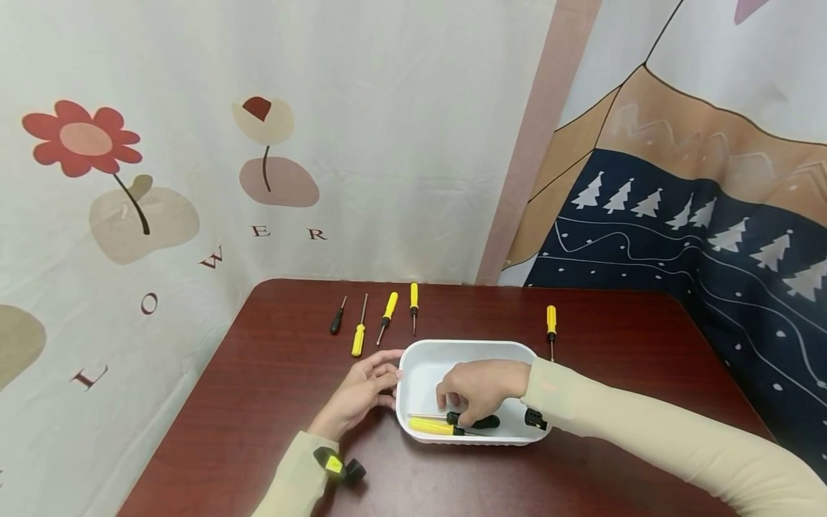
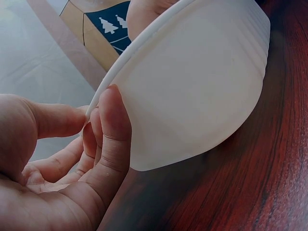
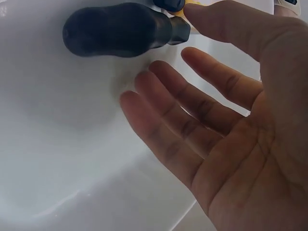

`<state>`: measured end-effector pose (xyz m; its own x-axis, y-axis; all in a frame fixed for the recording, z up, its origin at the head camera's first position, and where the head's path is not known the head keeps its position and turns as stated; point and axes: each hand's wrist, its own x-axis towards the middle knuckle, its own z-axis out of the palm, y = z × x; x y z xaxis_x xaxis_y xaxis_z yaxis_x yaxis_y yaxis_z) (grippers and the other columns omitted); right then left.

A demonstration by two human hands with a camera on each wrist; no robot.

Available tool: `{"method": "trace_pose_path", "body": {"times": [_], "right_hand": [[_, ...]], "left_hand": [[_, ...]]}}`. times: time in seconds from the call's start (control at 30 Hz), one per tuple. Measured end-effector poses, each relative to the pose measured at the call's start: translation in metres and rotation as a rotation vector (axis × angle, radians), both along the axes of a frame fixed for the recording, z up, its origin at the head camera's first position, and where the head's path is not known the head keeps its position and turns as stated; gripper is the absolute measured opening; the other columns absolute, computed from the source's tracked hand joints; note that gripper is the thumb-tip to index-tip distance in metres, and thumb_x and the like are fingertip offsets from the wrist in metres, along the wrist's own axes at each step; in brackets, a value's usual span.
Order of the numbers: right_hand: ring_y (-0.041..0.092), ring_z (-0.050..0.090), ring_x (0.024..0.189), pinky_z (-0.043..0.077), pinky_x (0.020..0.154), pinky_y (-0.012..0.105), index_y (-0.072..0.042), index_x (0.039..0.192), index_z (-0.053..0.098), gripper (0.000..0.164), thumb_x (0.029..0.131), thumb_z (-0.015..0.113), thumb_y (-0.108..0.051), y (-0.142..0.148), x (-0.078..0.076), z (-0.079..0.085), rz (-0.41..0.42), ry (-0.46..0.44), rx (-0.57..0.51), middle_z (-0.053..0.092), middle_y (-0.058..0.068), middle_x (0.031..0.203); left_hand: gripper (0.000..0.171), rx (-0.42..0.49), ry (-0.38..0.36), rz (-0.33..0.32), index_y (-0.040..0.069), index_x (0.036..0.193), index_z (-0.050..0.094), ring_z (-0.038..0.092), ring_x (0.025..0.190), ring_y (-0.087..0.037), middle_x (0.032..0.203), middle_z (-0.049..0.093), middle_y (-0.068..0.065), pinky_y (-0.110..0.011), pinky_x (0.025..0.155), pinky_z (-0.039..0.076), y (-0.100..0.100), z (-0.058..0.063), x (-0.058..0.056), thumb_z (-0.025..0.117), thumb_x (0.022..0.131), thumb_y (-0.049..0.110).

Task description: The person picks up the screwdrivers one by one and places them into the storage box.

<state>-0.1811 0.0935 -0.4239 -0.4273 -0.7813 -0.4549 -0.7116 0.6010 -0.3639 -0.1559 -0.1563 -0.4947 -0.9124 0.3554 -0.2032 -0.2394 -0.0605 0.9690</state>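
Note:
My left hand (image 1: 358,393) pinches the left rim of a white plastic tub (image 1: 420,384); in the left wrist view its thumb is inside the edge and the fingers outside. Inside the tub, my right hand (image 1: 481,388) hovers with loosely bent fingers and holds nothing. Just under it lies a screwdriver with a black handle (image 3: 113,30), close to the thumb tip; whether they touch I cannot tell. Along the tub's near wall lies a yellow-handled screwdriver (image 1: 431,426), its shaft pointing right.
Behind the tub to the left, a small black screwdriver (image 1: 337,319) and three yellow ones, one of them a yellow screwdriver (image 1: 358,337), lie spread out. Another yellow screwdriver (image 1: 551,323) lies behind the right end. A printed curtain (image 1: 400,179) hangs behind the dark red table (image 1: 258,402).

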Motion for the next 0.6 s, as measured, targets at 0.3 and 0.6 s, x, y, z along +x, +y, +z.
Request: {"method": "trace_pose_path", "body": {"times": [0.3, 0.6], "right_hand": [[0.008, 0.061, 0.103, 0.052, 0.092, 0.024, -0.025, 0.126, 0.069, 0.041, 0.087, 0.081, -0.030, 0.007, -0.003, 0.003, 0.017, 0.056, -0.052, 0.068, -0.007, 0.114], [0.007, 0.052, 0.116, 0.049, 0.102, 0.025, -0.027, 0.135, 0.065, 0.056, 0.084, 0.081, -0.043, 0.014, -0.005, 0.005, 0.072, 0.174, -0.112, 0.064, -0.009, 0.129]], "left_hand": [[0.050, 0.005, 0.001, -0.005, 0.000, 0.147, 0.046, 0.060, 0.075, -0.013, 0.091, 0.064, -0.003, -0.028, 0.062, 0.058, 0.000, 0.000, 0.000, 0.062, 0.099, 0.005], [0.050, 0.007, 0.001, -0.004, 0.000, 0.147, 0.046, 0.060, 0.074, -0.013, 0.091, 0.064, -0.003, -0.027, 0.061, 0.058, 0.000, 0.000, 0.000, 0.062, 0.099, 0.005]]}}
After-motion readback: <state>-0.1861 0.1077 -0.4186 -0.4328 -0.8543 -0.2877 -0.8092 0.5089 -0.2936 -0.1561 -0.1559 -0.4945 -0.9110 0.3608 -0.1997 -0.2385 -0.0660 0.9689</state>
